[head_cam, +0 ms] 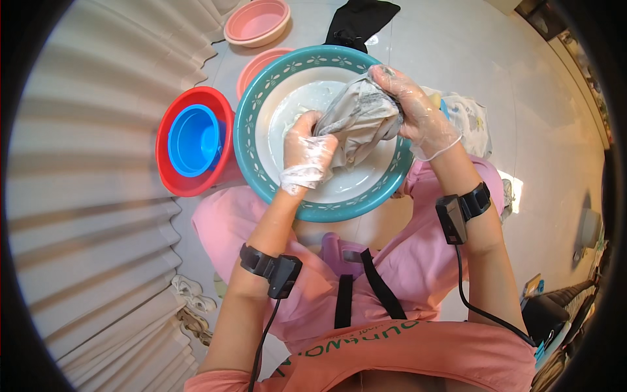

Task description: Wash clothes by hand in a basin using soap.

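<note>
A wet grey and white cloth garment [360,120] is bunched between my hands above a teal-rimmed plastic basin [251,142] with a white inside. Cloudy, slightly foamy water [352,183] lies in the basin. My left hand [308,154], in a clear plastic glove, grips the lower left part of the cloth. The upper right end is held in my right hand [416,108], gloved the same way, over the basin's right rim. Folds of the cloth hide some fingertips of both hands.
Left of the basin stands a red basin [169,174] with a blue one [193,142] inside. Pink basins [257,22] are beyond, near a black cloth [362,22]. A printed white garment [468,125] lies on the floor at right. A pale curtain [98,171] hangs at left.
</note>
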A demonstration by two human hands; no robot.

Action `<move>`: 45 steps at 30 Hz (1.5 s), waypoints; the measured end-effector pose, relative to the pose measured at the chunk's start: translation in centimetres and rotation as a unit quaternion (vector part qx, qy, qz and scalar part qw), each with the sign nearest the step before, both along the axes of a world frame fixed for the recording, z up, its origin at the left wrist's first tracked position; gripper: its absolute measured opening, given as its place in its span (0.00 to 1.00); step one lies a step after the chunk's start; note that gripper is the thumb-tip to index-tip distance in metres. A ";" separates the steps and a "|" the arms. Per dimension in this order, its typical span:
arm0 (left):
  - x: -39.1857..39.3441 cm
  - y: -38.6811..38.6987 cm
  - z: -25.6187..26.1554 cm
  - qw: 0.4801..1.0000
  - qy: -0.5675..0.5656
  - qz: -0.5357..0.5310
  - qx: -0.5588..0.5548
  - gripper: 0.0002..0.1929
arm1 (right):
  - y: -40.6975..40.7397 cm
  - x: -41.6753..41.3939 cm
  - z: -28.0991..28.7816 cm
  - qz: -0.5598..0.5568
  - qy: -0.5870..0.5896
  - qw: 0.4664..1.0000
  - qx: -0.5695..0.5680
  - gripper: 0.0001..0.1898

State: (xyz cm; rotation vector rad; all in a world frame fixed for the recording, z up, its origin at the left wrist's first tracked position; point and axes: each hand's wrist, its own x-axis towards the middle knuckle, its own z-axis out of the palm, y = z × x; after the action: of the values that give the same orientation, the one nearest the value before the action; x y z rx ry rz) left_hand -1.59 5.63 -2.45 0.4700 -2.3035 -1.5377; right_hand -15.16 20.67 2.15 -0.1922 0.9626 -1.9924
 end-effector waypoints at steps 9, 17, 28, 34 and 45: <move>0.2 -0.2 1.7 0.738 0.105 -0.054 0.665 0.20 | 0.7 -0.9 -1.4 -0.038 0.068 0.996 0.045 0.09; -1.0 0.7 -2.0 0.719 -0.093 0.061 0.686 0.24 | -4.8 7.8 -2.8 -0.156 0.595 0.775 0.144 0.05; 0.4 1.7 -4.0 0.692 -0.104 0.040 0.713 0.37 | -5.8 7.2 -5.4 -0.161 0.654 0.706 0.220 0.11; 0.7 2.5 -1.5 0.648 -0.103 0.055 0.753 0.29 | -5.6 10.7 -4.2 -0.099 0.682 0.709 0.150 0.07; 1.5 0.5 1.6 0.675 -0.089 -0.119 0.723 0.25 | -3.8 -1.7 -4.0 0.011 0.088 0.975 0.206 0.20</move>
State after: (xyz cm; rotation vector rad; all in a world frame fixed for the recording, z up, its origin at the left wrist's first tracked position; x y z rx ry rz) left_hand -0.07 6.15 -0.85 0.6333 -0.6571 -3.3062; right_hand -16.86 16.90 -1.88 -0.1489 1.4563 -1.7310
